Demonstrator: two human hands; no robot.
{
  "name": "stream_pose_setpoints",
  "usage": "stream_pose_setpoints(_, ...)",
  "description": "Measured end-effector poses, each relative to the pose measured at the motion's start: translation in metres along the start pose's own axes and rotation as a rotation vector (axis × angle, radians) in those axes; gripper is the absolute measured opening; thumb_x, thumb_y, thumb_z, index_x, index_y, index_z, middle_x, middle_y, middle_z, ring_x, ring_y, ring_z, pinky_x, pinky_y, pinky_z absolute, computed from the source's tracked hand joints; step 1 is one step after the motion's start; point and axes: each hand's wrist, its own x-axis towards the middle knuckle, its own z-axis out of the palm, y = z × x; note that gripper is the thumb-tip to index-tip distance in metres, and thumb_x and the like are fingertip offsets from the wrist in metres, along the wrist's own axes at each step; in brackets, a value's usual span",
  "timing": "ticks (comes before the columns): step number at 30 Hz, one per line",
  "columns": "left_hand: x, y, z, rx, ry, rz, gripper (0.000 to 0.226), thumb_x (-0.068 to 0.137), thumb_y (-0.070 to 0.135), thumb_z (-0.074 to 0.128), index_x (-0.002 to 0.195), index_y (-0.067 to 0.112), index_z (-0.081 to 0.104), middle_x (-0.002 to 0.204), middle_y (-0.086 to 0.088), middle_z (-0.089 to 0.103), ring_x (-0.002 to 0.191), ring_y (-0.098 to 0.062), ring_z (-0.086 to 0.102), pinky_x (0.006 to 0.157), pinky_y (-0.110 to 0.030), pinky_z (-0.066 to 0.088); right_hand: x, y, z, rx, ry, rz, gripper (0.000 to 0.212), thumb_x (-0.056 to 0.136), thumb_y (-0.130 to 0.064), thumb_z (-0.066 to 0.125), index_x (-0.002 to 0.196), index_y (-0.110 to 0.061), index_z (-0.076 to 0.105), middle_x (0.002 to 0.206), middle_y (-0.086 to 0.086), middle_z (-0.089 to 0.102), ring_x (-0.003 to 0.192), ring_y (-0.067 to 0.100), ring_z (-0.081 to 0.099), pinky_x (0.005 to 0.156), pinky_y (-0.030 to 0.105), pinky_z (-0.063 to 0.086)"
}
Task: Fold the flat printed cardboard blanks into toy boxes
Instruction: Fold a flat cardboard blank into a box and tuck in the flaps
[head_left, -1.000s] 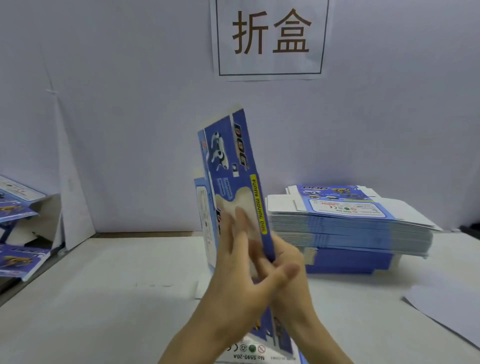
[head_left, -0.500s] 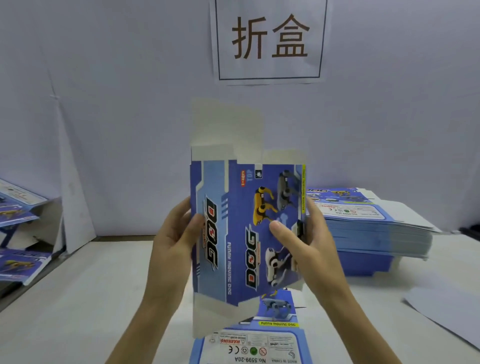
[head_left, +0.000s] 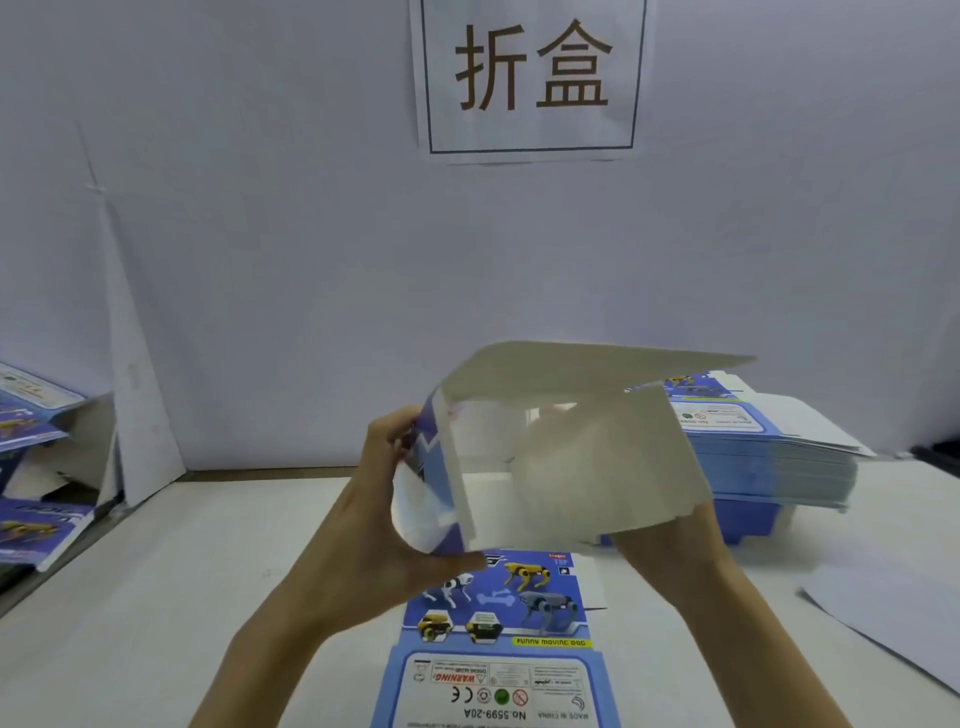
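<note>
Moved: the box (head_left: 654, 457) stood tall and flat before, with its blue front facing us. Now it is tipped over and pushed open, so we look into its white inside.
Box place: it is up in the air in the middle of the frame, above the table (head_left: 156, 597).
Box shape: its walls make an open tube. One big white flap sticks out flat on top. The end flaps I can see are not tucked in.
Left hand (head_left: 384, 509): it grips the blue left wall, with the fingers curled round the side and the thumb under the bottom corner.
Right hand (head_left: 670, 556): it is at the lower right corner of the box. Its fingers hide behind the card, so I cannot tell how they hold it.
Done: I think this one blank is popped into shape but not closed yet.
Left to do: fold and tuck the flaps at both ends.
Flat blank (head_left: 498, 623): one lies print side up on the table, low in the middle, under the hands.
Stack (head_left: 769, 457): a thick heap of flat blanks waits at the right, so lots of work is left.
Pile (head_left: 31, 525): more blue printed card sits at the left edge. I cannot tell if those are folded.
</note>
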Motion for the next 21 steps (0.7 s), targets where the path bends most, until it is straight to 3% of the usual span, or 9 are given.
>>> stream_pose_setpoints(1,0.000,0.000,0.001,-0.010,-0.011,-0.005,0.104,0.054,0.033,0.093,0.134,0.030,0.027,0.134,0.025,0.046,0.122,-0.003,0.051,0.089,-0.016,0.050,0.000,0.003,-0.001,0.109,-0.002,0.093,0.028,0.095,-0.027,0.052,0.110,-0.014,0.072,0.108,0.008,0.071,0.105,0.019,0.064,0.091,0.021,0.049)
stream_pose_setpoints(2,0.000,0.000,0.002,-0.015,-0.013,-0.009,0.104,0.054,0.033,0.092,0.134,0.027,0.027,0.134,0.024,0.046,0.122,-0.003,0.051,0.090,-0.016,0.050,0.002,-0.002,0.000,-0.021,0.137,0.028,0.035,0.097,-0.033,0.048,0.117,-0.013,0.069,0.116,0.005,0.069,0.112,0.014,0.062,0.097,0.022,0.045)
stream_pose_setpoints(3,0.000,-0.001,0.003,-0.020,-0.011,-0.013,0.103,0.053,0.031,0.091,0.135,0.024,0.027,0.134,0.024,0.046,0.121,-0.002,0.051,0.089,-0.016,0.050,0.007,0.002,-0.002,-0.033,0.090,-0.005,0.038,0.093,-0.042,0.055,0.115,-0.015,0.071,0.115,0.002,0.070,0.110,0.011,0.063,0.096,0.021,0.046)
stream_pose_setpoints(4,0.000,-0.001,0.003,-0.021,-0.005,-0.014,0.103,0.053,0.030,0.090,0.134,0.021,0.028,0.133,0.024,0.047,0.121,-0.003,0.052,0.089,-0.014,0.049,0.009,-0.002,-0.011,-0.024,0.033,0.110,0.043,0.080,-0.053,0.069,0.106,-0.019,0.075,0.106,-0.001,0.073,0.102,0.009,0.066,0.089,0.020,0.050)
stream_pose_setpoints(6,0.001,0.000,0.002,-0.024,0.001,-0.012,0.102,0.053,0.026,0.090,0.134,0.019,0.029,0.132,0.022,0.048,0.121,-0.005,0.053,0.087,-0.014,0.050,0.009,-0.002,-0.013,-0.063,0.015,0.106,0.057,0.053,-0.065,0.082,0.092,-0.024,0.078,0.092,-0.003,0.074,0.087,0.011,0.070,0.076,0.021,0.055)
stream_pose_setpoints(11,0.001,0.003,0.001,-0.018,-0.006,-0.010,0.097,0.053,0.027,0.088,0.131,0.020,0.031,0.129,0.024,0.050,0.119,-0.003,0.054,0.087,-0.014,0.050,0.010,0.001,-0.008,-0.096,0.051,0.129,0.063,0.037,-0.060,0.089,0.086,-0.022,0.078,0.087,0.003,0.071,0.079,0.017,0.067,0.065,0.026,0.054)
stream_pose_setpoints(14,0.001,0.006,0.004,-0.026,-0.024,-0.020,0.094,0.052,0.029,0.088,0.129,0.024,0.033,0.125,0.026,0.052,0.117,-0.002,0.055,0.087,-0.013,0.050,0.010,-0.002,-0.006,-0.078,0.050,0.109,0.060,0.039,-0.058,0.087,0.085,-0.021,0.077,0.087,0.003,0.072,0.078,0.016,0.068,0.063,0.024,0.054)
stream_pose_setpoints(18,0.002,0.009,0.008,-0.014,-0.014,0.004,0.087,0.052,0.032,0.086,0.123,0.027,0.035,0.119,0.028,0.052,0.109,0.003,0.057,0.078,-0.006,0.049,0.008,-0.007,-0.007,-0.124,0.047,0.122,0.065,0.044,-0.055,0.085,0.096,-0.017,0.075,0.107,0.013,0.070,0.090,0.024,0.068,0.067,0.030,0.056)
stream_pose_setpoints(21,0.001,0.007,0.007,-0.003,-0.004,0.011,0.084,0.052,0.031,0.085,0.121,0.028,0.037,0.118,0.028,0.053,0.107,0.004,0.057,0.075,-0.005,0.048,0.006,-0.008,-0.009,-0.166,0.041,0.152,0.059,0.044,-0.054,0.084,0.090,-0.019,0.077,0.100,0.010,0.073,0.085,0.022,0.070,0.066,0.029,0.055)
